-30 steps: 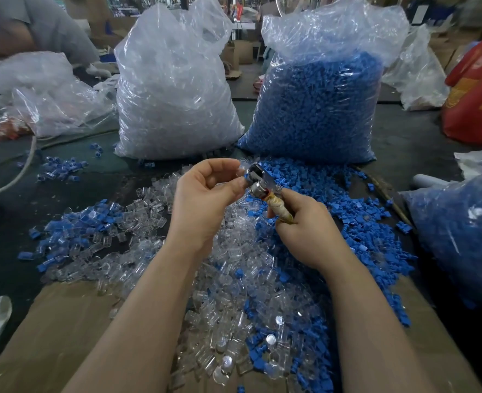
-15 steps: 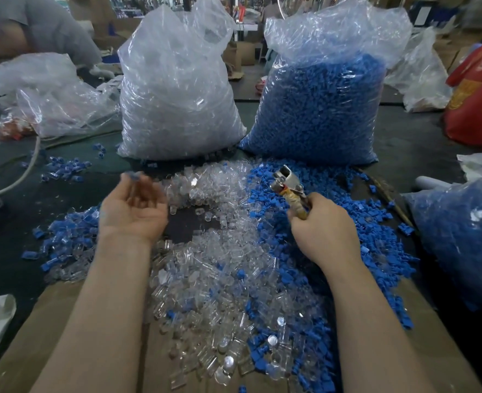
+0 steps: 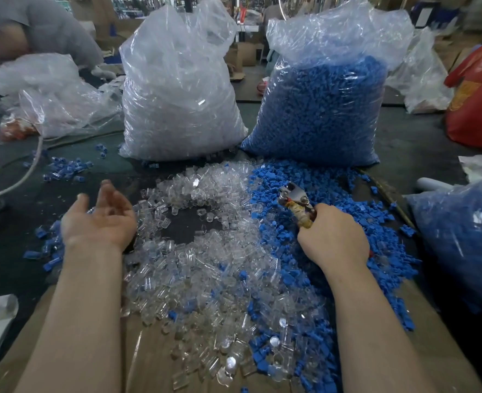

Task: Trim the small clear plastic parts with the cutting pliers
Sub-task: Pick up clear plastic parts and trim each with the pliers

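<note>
A wide heap of small clear plastic parts [image 3: 205,273] covers the table in front of me, with a bare dark patch in its middle. My right hand [image 3: 333,239] grips the taped handles of the cutting pliers [image 3: 295,198], whose metal jaws point up and away over the blue pieces. My left hand [image 3: 101,219] hovers at the left edge of the clear heap, palm up, fingers spread and slightly curled, with nothing visible in it.
Loose blue plastic parts [image 3: 319,194] lie right of the clear heap and in a small pile [image 3: 47,245] at the left. Two tall bags stand behind: clear parts [image 3: 177,95] and blue parts [image 3: 325,109]. Brown cardboard [image 3: 30,350] lies at the near edge. Another person [image 3: 21,32] works at far left.
My left hand left the pliers' jaws, swung left and opened; the clear part it held is gone. My right hand with the pliers moved right and slightly down.
</note>
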Motion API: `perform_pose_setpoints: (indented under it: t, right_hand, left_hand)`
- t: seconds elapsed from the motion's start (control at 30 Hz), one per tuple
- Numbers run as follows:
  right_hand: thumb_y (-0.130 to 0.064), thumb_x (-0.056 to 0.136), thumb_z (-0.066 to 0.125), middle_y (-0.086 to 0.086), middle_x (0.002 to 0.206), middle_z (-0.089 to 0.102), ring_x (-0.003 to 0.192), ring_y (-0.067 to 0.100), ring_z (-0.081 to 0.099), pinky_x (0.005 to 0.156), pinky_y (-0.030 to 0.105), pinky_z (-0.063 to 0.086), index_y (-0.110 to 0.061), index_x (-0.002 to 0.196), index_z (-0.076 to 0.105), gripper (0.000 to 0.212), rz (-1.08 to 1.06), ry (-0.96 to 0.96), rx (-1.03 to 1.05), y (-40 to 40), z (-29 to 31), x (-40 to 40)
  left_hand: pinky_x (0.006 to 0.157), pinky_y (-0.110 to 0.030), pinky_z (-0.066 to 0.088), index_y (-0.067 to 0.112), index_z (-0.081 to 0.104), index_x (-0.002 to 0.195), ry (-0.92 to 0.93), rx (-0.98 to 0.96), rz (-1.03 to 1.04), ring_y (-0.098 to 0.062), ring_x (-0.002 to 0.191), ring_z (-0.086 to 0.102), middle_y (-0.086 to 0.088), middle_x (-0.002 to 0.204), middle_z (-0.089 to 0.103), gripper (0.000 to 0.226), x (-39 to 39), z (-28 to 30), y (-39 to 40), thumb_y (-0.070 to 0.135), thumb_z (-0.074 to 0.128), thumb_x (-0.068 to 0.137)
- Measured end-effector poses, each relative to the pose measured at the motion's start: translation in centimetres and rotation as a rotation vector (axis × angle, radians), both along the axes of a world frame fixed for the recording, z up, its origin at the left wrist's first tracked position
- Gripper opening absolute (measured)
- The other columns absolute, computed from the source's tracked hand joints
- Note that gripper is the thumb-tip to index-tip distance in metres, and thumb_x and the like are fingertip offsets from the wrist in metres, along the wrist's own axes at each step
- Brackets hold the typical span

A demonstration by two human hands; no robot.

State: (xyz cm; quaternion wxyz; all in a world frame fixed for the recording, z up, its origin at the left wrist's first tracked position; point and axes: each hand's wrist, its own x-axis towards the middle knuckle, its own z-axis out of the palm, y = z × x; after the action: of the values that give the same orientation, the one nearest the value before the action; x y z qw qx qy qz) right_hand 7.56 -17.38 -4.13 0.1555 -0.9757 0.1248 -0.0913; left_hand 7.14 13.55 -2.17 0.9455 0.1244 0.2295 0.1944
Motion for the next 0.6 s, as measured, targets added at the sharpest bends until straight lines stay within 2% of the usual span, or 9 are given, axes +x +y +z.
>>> perform_pose_setpoints:
  t: [0.03,0.1,0.2,0.3,0.37,0.4,0.5,0.53,0.6]
  right_hand:
    - [-0.030,0.087,0.058,-0.001,0.068,0.049,0.056,0.016,0.042,0.046,0.027,0.025,-0.022,0.073,0.041,0.023,-0.002,0.008,-0.015,0.0,0.0,0.0]
    - [-0.029,0.087,0.058,-0.001,0.068,0.047,0.055,0.016,0.041,0.047,0.028,0.026,-0.022,0.075,0.041,0.022,-0.006,0.028,-0.044,0.1,0.0,0.0]
    - [-0.030,0.085,0.060,-0.001,0.071,0.047,0.056,0.015,0.041,0.047,0.028,0.027,-0.021,0.086,0.047,0.016,-0.013,0.069,-0.059,0.1,0.1,-0.1]
    - [-0.030,0.084,0.062,-0.001,0.070,0.048,0.055,0.015,0.041,0.047,0.028,0.026,-0.021,0.089,0.049,0.016,-0.015,0.099,-0.068,0.1,0.2,-0.1]
    - [-0.028,0.083,0.063,-0.001,0.069,0.049,0.055,0.016,0.042,0.047,0.027,0.027,-0.021,0.085,0.048,0.016,-0.005,0.094,-0.077,0.2,0.2,-0.1]
    - [-0.027,0.083,0.063,-0.001,0.068,0.049,0.055,0.016,0.042,0.046,0.027,0.027,-0.022,0.082,0.047,0.017,0.000,0.093,-0.079,0.3,0.2,-0.1]
    - [-0.027,0.083,0.064,-0.001,0.068,0.048,0.055,0.016,0.042,0.046,0.026,0.026,-0.022,0.073,0.040,0.027,0.004,0.108,-0.077,0.3,0.2,-0.2]
    - [-0.026,0.083,0.064,-0.001,0.068,0.048,0.055,0.016,0.042,0.046,0.026,0.026,-0.022,0.072,0.039,0.028,0.004,0.112,-0.072,0.2,0.2,-0.2]
    - [-0.026,0.084,0.064,-0.001,0.068,0.048,0.056,0.016,0.042,0.047,0.027,0.026,-0.022,0.072,0.039,0.028,0.008,0.113,-0.065,0.2,0.3,-0.2]
  left_hand:
    - [0.056,-0.016,0.052,0.012,0.064,0.096,0.018,0.101,-0.058,-0.006,0.061,0.068,0.004,0.080,0.071,0.023,0.1,0.2,-0.5,0.027,0.048,0.102]
    - [0.056,-0.016,0.053,0.016,0.068,0.090,0.107,0.500,-0.270,-0.003,0.061,0.066,0.007,0.075,0.072,0.014,0.1,0.7,-2.0,0.024,0.058,0.096]
    - [0.061,-0.019,0.051,0.020,0.071,0.094,0.207,1.163,-0.458,-0.007,0.071,0.065,0.006,0.081,0.074,0.007,0.3,0.8,-4.9,0.021,0.065,0.092]
    - [0.062,-0.012,0.043,0.028,0.070,0.099,0.262,1.669,-0.524,-0.004,0.080,0.064,0.012,0.091,0.070,0.013,0.3,-0.1,-7.3,0.018,0.068,0.091]
    - [0.062,-0.009,0.042,0.027,0.068,0.112,0.326,1.917,-0.513,0.000,0.083,0.060,0.012,0.103,0.066,0.022,0.3,-0.4,-8.3,0.018,0.066,0.093]
    - [0.066,-0.011,0.046,0.026,0.067,0.119,0.368,2.034,-0.503,-0.004,0.087,0.061,0.008,0.111,0.064,0.026,0.2,-0.6,-8.5,0.017,0.064,0.095]
    - [0.098,-0.035,0.047,0.024,0.059,0.135,0.464,2.326,-0.529,-0.024,0.114,0.056,-0.006,0.138,0.051,0.037,0.3,-0.8,-8.6,0.017,0.055,0.099]
    - [0.097,-0.037,0.046,0.024,0.058,0.136,0.467,2.340,-0.558,-0.024,0.113,0.056,-0.006,0.138,0.052,0.037,0.3,-0.8,-8.5,0.018,0.054,0.100]
    - [0.082,-0.030,0.046,0.025,0.063,0.131,0.457,2.279,-0.596,-0.013,0.090,0.058,-0.002,0.124,0.063,0.032,0.2,-0.7,-8.4,0.022,0.055,0.100]
